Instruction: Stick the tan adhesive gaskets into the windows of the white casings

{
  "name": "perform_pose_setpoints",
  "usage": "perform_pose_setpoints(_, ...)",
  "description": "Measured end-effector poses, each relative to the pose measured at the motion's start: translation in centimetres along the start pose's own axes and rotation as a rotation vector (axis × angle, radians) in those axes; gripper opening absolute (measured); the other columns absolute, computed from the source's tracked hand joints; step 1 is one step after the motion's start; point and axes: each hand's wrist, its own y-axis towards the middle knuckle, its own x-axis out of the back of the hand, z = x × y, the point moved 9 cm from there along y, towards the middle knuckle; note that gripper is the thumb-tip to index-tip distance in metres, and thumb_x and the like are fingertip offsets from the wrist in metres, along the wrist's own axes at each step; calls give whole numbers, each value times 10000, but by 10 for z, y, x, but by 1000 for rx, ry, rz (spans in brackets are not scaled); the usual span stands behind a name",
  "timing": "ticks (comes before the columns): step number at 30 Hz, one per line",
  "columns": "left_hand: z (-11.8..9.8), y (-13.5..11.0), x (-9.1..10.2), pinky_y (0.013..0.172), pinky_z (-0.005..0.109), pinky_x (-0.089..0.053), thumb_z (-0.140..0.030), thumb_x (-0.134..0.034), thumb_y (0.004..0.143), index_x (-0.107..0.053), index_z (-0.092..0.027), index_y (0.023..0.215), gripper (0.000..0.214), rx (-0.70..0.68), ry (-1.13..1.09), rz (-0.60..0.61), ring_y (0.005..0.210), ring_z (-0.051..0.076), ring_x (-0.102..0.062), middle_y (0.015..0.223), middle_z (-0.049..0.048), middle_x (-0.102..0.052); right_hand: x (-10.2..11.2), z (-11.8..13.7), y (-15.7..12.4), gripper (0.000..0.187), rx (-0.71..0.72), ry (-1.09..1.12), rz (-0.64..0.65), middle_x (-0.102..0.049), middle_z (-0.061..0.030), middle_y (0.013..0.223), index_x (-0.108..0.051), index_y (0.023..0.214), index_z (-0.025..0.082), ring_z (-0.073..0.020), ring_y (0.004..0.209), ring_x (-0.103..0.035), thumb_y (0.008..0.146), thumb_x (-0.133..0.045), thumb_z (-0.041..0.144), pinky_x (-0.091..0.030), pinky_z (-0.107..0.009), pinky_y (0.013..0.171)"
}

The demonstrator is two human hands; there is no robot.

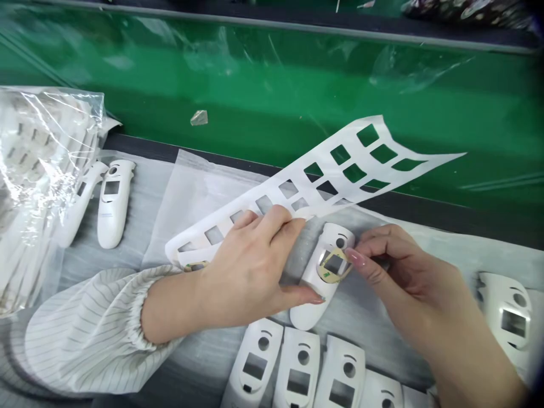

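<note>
My left hand grips a long white backing sheet with rows of square die-cut windows, and the sheet arcs up and away over the green belt. Under my left palm, a tan adhesive frame still shows on the sheet's near end. My right hand pinches a similar tan adhesive frame between finger and thumb. That frame lies over the square window of a white plastic housing, whose lower edge is next to my left fingertips. Any contact between them is hard to tell.
Several white housings lie in a row at the bottom, with others at left and right. A transparent bag holds stacked sheets at left. Grey sheeting covers the bench before a green conveyor belt.
</note>
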Motion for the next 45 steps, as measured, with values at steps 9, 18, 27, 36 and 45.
perform_pose_setpoints(9,-2,1,2,724,393,-490,-675,-698,693,-578,-73,1100,736,-26,29,-20,836,222,-587,976,103,-590,0,-1,-1,119,-13,-91,-23,-574,12,854,-623,762,308,-174,809,-557,828,-639,406,-426,-286,585)
perform_pose_setpoints(18,-3,0,2,725,368,-473,-674,-708,687,-594,-63,1112,752,-46,51,-31,872,218,-582,969,100,-596,1,-5,-4,113,15,-116,-39,-573,36,880,-617,792,304,-137,821,-559,849,-636,400,-426,-275,639)
perform_pose_setpoints(27,-2,-1,0,748,372,-482,-678,-697,695,-587,-93,1145,747,-22,51,-17,905,227,-581,997,98,-598,3,-6,-6,123,10,-120,-56,-583,29,881,-618,794,294,-150,815,-559,853,-645,398,-394,-291,597)
perform_pose_setpoints(36,-1,-1,0,747,388,-490,-669,-694,706,-575,-94,1171,749,-19,34,-2,906,232,-577,1009,102,-596,1,-8,-3,127,-3,-100,-50,-584,18,900,-615,803,295,-174,857,-567,852,-637,410,-405,-316,644)
perform_pose_setpoints(45,-2,-2,-1,753,379,-490,-669,-696,705,-567,-102,1185,755,-22,20,-6,905,225,-581,1011,99,-596,4,-2,-4,135,20,-130,-51,-601,12,898,-621,791,292,-179,849,-573,849,-632,413,-412,-309,608)
